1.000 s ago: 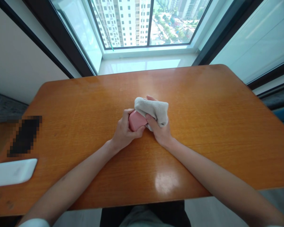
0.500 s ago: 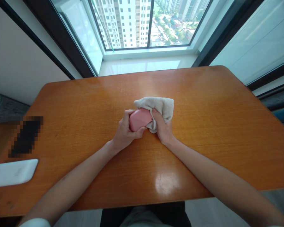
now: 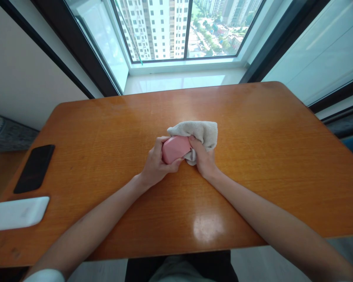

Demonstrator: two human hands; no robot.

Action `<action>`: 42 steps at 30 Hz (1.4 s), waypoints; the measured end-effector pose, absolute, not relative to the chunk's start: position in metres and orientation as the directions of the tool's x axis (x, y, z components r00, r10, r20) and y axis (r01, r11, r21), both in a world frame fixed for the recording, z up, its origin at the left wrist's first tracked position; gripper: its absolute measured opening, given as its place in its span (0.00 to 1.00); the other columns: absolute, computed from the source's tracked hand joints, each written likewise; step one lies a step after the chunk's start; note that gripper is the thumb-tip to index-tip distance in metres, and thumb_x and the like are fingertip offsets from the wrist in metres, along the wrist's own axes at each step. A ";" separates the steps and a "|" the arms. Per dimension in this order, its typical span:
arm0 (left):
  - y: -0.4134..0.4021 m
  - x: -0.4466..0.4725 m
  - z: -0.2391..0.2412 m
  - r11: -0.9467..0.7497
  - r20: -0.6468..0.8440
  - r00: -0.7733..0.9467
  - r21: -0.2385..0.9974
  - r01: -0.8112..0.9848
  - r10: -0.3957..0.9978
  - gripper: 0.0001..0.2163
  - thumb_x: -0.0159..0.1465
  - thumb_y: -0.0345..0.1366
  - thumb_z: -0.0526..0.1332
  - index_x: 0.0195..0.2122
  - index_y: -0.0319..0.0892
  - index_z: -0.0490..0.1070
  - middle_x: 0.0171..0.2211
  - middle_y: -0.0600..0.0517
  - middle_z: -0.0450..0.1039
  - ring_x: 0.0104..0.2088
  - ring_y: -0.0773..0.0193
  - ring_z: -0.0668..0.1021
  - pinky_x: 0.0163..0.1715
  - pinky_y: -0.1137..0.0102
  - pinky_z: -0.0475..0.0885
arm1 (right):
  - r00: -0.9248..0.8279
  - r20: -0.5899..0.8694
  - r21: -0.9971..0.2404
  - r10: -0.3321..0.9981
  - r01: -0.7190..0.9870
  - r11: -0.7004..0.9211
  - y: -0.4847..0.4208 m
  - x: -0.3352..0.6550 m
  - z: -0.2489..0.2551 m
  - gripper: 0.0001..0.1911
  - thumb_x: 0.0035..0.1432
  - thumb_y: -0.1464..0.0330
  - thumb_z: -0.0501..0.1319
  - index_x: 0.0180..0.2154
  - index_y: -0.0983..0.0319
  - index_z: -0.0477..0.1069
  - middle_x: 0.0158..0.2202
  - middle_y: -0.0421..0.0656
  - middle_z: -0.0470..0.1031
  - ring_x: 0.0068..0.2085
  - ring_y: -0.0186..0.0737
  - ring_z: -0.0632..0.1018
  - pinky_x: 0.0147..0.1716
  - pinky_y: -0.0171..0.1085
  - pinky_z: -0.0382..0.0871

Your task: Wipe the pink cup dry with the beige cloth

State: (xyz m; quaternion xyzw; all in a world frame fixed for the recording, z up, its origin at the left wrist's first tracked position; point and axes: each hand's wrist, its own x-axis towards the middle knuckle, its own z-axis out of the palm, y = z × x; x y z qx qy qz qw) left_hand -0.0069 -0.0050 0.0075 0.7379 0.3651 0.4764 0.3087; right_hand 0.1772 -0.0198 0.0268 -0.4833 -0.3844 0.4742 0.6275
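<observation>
Near the middle of the wooden table, my left hand grips a small pink case-like object with a smooth, faceted top. Its fingers curl over the far side and the thumb presses the near edge. My right hand is closed on a folded light grey cloth, its thumb on top beside the right end of the pink object. Part of the cloth hangs below that end, and another part lies behind it. The fingers under the cloth are hidden.
A black phone lies at the table's left side. Nearer me is a white, rounded flat object. Beyond the far table edge is a window with a pale sill; a wall stands at the left.
My right thumb has shifted slightly over the pink object's right end, with the cloth. Both hands keep their hold, and the view has moved a little.
</observation>
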 end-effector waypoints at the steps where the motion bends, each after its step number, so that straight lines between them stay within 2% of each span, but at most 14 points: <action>1: -0.005 -0.007 0.008 -0.542 0.477 0.281 0.805 0.241 0.833 0.27 0.65 0.50 0.75 0.57 0.47 0.67 0.43 0.52 0.80 0.34 0.64 0.78 0.34 0.72 0.74 | 0.269 0.022 -0.971 0.963 -0.223 0.084 -0.020 0.177 0.026 0.23 0.60 0.43 0.75 0.36 0.55 0.79 0.30 0.39 0.80 0.30 0.41 0.78 0.24 0.37 0.74; 4: -0.005 -0.007 0.007 -0.515 0.451 0.275 0.820 0.249 0.849 0.28 0.64 0.51 0.75 0.57 0.46 0.67 0.44 0.51 0.81 0.34 0.63 0.79 0.34 0.72 0.73 | 0.268 0.046 -0.976 0.962 -0.193 0.100 -0.020 0.178 0.026 0.23 0.61 0.43 0.74 0.36 0.56 0.79 0.31 0.41 0.82 0.33 0.42 0.81 0.29 0.38 0.79; 9: -0.005 -0.007 0.006 -0.482 0.418 0.274 0.844 0.235 0.866 0.28 0.64 0.53 0.75 0.57 0.46 0.67 0.41 0.52 0.79 0.32 0.65 0.76 0.31 0.73 0.71 | 0.177 0.120 -0.978 0.977 -0.149 0.148 -0.023 0.180 0.029 0.26 0.57 0.42 0.77 0.43 0.55 0.83 0.42 0.44 0.88 0.42 0.46 0.85 0.42 0.43 0.85; 11: -0.005 -0.007 0.007 -0.483 0.419 0.272 0.843 0.237 0.866 0.28 0.64 0.53 0.76 0.57 0.46 0.67 0.42 0.52 0.79 0.32 0.65 0.76 0.32 0.73 0.71 | 0.212 0.093 -0.980 0.973 -0.155 0.128 -0.024 0.179 0.028 0.25 0.59 0.41 0.76 0.40 0.55 0.82 0.39 0.43 0.87 0.40 0.45 0.85 0.38 0.41 0.84; 15: -0.006 -0.005 0.010 -0.450 0.390 0.260 0.862 0.235 0.883 0.29 0.65 0.56 0.75 0.57 0.45 0.69 0.41 0.52 0.80 0.33 0.64 0.76 0.33 0.72 0.72 | 0.269 0.028 -0.989 0.963 -0.134 0.066 -0.024 0.177 0.028 0.28 0.61 0.38 0.72 0.33 0.56 0.78 0.28 0.40 0.80 0.34 0.43 0.83 0.29 0.38 0.78; 19: -0.004 -0.006 0.009 -0.412 0.378 0.177 0.883 0.227 0.909 0.27 0.68 0.58 0.72 0.57 0.44 0.71 0.41 0.52 0.81 0.33 0.63 0.78 0.34 0.71 0.73 | 0.243 0.075 -0.987 0.967 -0.121 0.107 -0.025 0.178 0.029 0.26 0.58 0.40 0.76 0.36 0.55 0.80 0.33 0.41 0.84 0.38 0.43 0.84 0.35 0.38 0.81; 21: -0.002 -0.006 0.007 -0.384 0.364 0.128 0.896 0.221 0.923 0.25 0.70 0.58 0.70 0.57 0.44 0.71 0.41 0.51 0.81 0.34 0.62 0.79 0.36 0.70 0.74 | 0.227 0.076 -0.991 0.971 -0.091 0.099 -0.025 0.178 0.028 0.26 0.57 0.41 0.77 0.35 0.56 0.80 0.30 0.41 0.82 0.35 0.42 0.83 0.31 0.38 0.80; 24: 0.000 -0.007 0.004 -0.355 0.340 0.107 0.909 0.216 0.934 0.24 0.72 0.58 0.68 0.56 0.44 0.72 0.42 0.50 0.82 0.36 0.61 0.80 0.38 0.69 0.75 | 0.207 0.049 -0.997 0.977 -0.040 0.058 -0.024 0.178 0.024 0.28 0.59 0.39 0.75 0.31 0.56 0.77 0.23 0.37 0.75 0.25 0.38 0.76 0.22 0.35 0.72; 26: -0.001 -0.007 0.004 -0.362 0.344 0.118 0.905 0.225 0.932 0.25 0.72 0.59 0.67 0.57 0.44 0.71 0.42 0.50 0.82 0.36 0.61 0.80 0.37 0.70 0.75 | 0.216 0.051 -0.998 0.975 -0.021 0.057 -0.024 0.177 0.021 0.28 0.59 0.39 0.75 0.32 0.56 0.77 0.22 0.37 0.75 0.23 0.36 0.73 0.21 0.35 0.70; 29: -0.003 -0.006 0.006 -0.405 0.382 0.138 0.879 0.251 0.914 0.26 0.71 0.59 0.68 0.58 0.44 0.71 0.40 0.52 0.81 0.33 0.63 0.79 0.34 0.71 0.74 | 0.260 0.102 -0.995 0.960 0.027 0.099 -0.024 0.177 0.017 0.28 0.60 0.39 0.74 0.32 0.56 0.78 0.24 0.38 0.77 0.25 0.37 0.75 0.24 0.36 0.73; 35: -0.005 -0.007 0.010 -0.446 0.426 0.133 0.851 0.279 0.895 0.25 0.70 0.57 0.69 0.56 0.43 0.72 0.40 0.52 0.82 0.32 0.63 0.79 0.33 0.71 0.74 | 0.276 0.262 -0.962 0.925 0.153 0.227 -0.019 0.178 0.013 0.25 0.63 0.41 0.72 0.39 0.57 0.82 0.35 0.43 0.86 0.35 0.43 0.82 0.38 0.42 0.81; 42: -0.006 -0.005 0.013 -0.466 0.448 0.130 0.841 0.274 0.885 0.22 0.70 0.53 0.70 0.55 0.44 0.72 0.38 0.53 0.81 0.30 0.65 0.78 0.31 0.73 0.73 | 0.284 0.291 -0.950 0.914 0.201 0.240 -0.018 0.178 0.010 0.23 0.63 0.43 0.71 0.38 0.57 0.81 0.32 0.42 0.84 0.33 0.42 0.80 0.36 0.42 0.79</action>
